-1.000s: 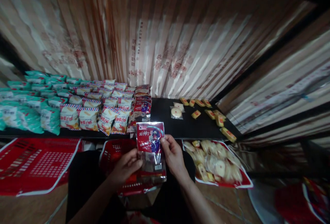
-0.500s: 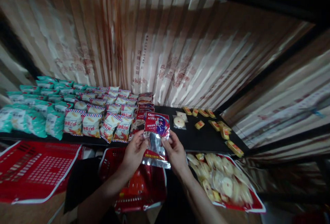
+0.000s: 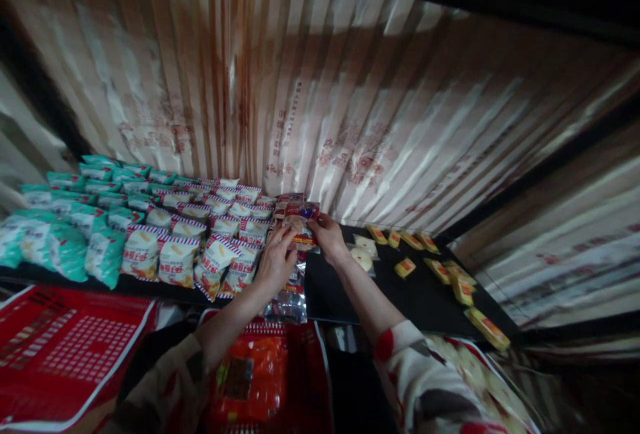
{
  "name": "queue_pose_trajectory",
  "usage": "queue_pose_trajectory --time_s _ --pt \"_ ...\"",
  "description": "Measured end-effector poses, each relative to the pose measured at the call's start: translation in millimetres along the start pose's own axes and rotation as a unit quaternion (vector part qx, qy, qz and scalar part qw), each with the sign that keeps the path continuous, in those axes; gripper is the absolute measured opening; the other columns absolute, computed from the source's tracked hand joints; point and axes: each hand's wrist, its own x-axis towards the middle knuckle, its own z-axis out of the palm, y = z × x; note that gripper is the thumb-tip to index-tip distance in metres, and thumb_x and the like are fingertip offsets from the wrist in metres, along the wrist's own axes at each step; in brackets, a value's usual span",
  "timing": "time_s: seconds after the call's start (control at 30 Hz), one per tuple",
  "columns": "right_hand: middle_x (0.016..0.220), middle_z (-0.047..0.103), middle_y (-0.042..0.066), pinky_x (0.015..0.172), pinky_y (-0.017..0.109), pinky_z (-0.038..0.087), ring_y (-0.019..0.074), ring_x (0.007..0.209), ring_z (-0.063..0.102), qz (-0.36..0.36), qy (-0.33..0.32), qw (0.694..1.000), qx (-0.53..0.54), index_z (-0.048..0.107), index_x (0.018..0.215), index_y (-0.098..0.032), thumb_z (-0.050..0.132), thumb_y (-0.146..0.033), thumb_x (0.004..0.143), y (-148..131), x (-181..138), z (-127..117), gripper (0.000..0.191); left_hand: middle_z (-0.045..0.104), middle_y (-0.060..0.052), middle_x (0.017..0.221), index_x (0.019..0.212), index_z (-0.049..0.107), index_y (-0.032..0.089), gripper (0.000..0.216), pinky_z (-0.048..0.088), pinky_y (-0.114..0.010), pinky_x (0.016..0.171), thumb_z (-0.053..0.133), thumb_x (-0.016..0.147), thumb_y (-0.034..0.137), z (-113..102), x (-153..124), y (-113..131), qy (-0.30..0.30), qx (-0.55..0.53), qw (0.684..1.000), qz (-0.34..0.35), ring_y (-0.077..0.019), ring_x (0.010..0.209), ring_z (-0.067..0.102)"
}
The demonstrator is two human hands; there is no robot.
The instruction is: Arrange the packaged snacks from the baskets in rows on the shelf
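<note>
A dark red and silver snack packet [image 3: 306, 239] lies between my two hands at the back of the black shelf, among other red packets. My left hand [image 3: 278, 259] has its fingers on the packet's left edge, over the packets beneath. On the right edge, my right hand [image 3: 327, 237] pinches it with thumb and fingers. Nearer the shelf's front edge, another silver-backed packet [image 3: 287, 304] shows below my left wrist. Rows of white chip bags [image 3: 177, 261] with striped tops stand just left of my left hand.
Teal bags [image 3: 65, 247] fill the shelf's left end. Flat round pastries [image 3: 363, 257] and small yellow packets [image 3: 406, 267] lie on the black shelf [image 3: 345, 301] at right. Below are a red basket [image 3: 75, 347], another with an orange package [image 3: 263, 371], and a basket of pastries.
Both hands have moved forward and up with the red packet, from above the middle basket to the row of red packets at the back. The view has shifted slightly.
</note>
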Motion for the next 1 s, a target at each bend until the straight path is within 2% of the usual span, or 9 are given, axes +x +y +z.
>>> queue_pose_trajectory --time_s 0.1,0.27,0.4,0.5,0.6,0.8,1.0 --pt "0.088 0.069 0.005 0.068 0.028 0.051 0.0162 0.077 0.065 0.004 0.010 1.000 -0.022 0.058 0.107 -0.017 0.056 -0.027 0.073 5 22 10 0.036 0.056 -0.011 0.126 0.118 0.058 0.016 0.040 0.039 -0.044 0.105 0.046 0.081 0.010 7 18 -11 0.015 0.003 1.000 -0.005 -0.0239 0.122 0.046" --pt "0.084 0.069 0.001 0.066 0.027 0.051 0.0140 0.071 0.065 -0.004 0.006 0.999 -0.051 0.042 0.128 -0.021 0.053 -0.023 0.076 7 42 21 0.054 0.056 -0.011 0.127 0.121 0.056 0.015 0.045 0.037 -0.042 0.108 0.044 0.079 0.005 12 37 -30 0.014 -0.004 1.000 0.007 -0.0224 0.123 0.046" --pt "0.085 0.069 0.000 0.076 0.029 0.050 0.0149 0.077 0.065 -0.049 -0.010 0.982 -0.184 0.056 0.113 -0.023 0.052 -0.022 0.077 12 53 24 0.036 0.056 -0.010 0.126 0.121 0.057 0.015 0.048 0.037 -0.042 0.108 0.043 0.077 0.002 14 41 -40 0.004 0.005 1.000 -0.007 -0.0223 0.124 0.046" --pt "0.094 0.069 0.002 0.087 0.031 0.046 0.0167 0.090 0.063 -0.094 0.005 0.963 -0.253 0.062 0.104 -0.022 0.052 -0.021 0.077 17 58 27 0.028 0.056 -0.011 0.127 0.123 0.055 0.014 0.050 0.038 -0.042 0.108 0.044 0.076 0.002 16 39 -43 -0.011 0.010 1.000 -0.020 -0.0232 0.124 0.046" --pt "0.099 0.068 0.003 0.093 0.031 0.043 0.0168 0.097 0.061 -0.117 0.008 0.953 -0.278 0.063 0.104 -0.020 0.051 -0.020 0.077 22 60 30 0.029 0.056 -0.010 0.125 0.122 0.055 0.015 0.050 0.038 -0.041 0.107 0.044 0.075 0.003 19 37 -46 -0.016 0.014 0.999 -0.024 -0.0225 0.122 0.047" --pt "0.100 0.069 0.008 0.094 0.031 0.042 0.0190 0.098 0.062 -0.086 -0.025 0.939 -0.331 0.063 0.109 -0.014 0.051 -0.021 0.080 24 55 33 0.032 0.058 -0.012 0.120 0.118 0.056 0.011 0.046 0.039 -0.040 0.106 0.044 0.074 0.003 24 39 -50 -0.035 0.048 0.998 -0.023 -0.0229 0.117 0.050" --pt "0.106 0.068 0.011 0.098 0.033 0.039 0.0203 0.101 0.061 -0.118 -0.018 0.928 -0.353 0.065 0.107 -0.011 0.052 -0.021 0.080 28 51 33 0.032 0.058 -0.014 0.120 0.115 0.058 0.009 0.045 0.038 -0.038 0.106 0.048 0.071 0.004 22 38 -50 -0.038 0.052 0.997 -0.045 -0.0231 0.117 0.051"
